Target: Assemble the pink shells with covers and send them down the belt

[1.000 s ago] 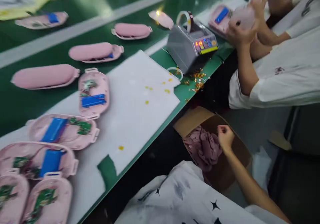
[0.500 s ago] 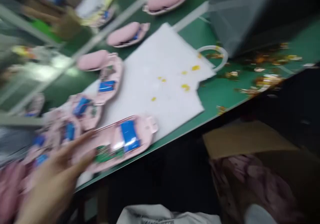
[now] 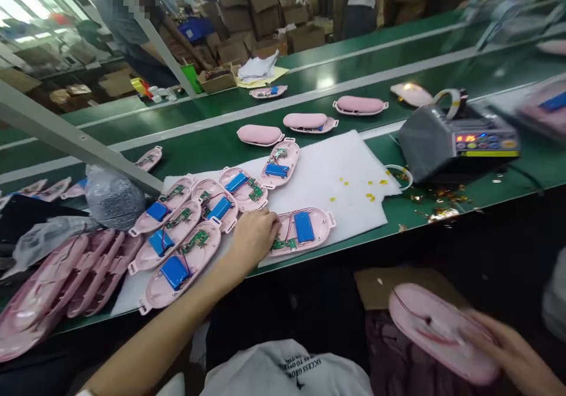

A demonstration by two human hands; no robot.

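Note:
My left hand (image 3: 254, 237) has its fingers curled over the left end of a pink casing half (image 3: 322, 226) at the table's front edge. Inside that half sit a blue battery (image 3: 304, 227) and a green circuit board (image 3: 284, 244). Low on the right, my right hand (image 3: 508, 349) grips an oval pink shell (image 3: 435, 325), its inner side up and a thin wire across it. That shell is above an open cardboard box (image 3: 398, 281). Several more casing halves with batteries and boards, one of them a casing half (image 3: 182, 266), lie left of my left hand.
A white foam sheet (image 3: 336, 160) with yellow tape bits covers part of the green table. Right of it stands a grey tape dispenser (image 3: 428, 142) with a lit display. Pink shells (image 3: 57, 284) are stacked at left, beside a slanting metal post (image 3: 79, 137). A person (image 3: 128, 30) stands beyond.
My view has swung and levelled. My left hand's fingers were stretched out by the casing half and are now curled at its end. My right hand has come into view with a pink shell.

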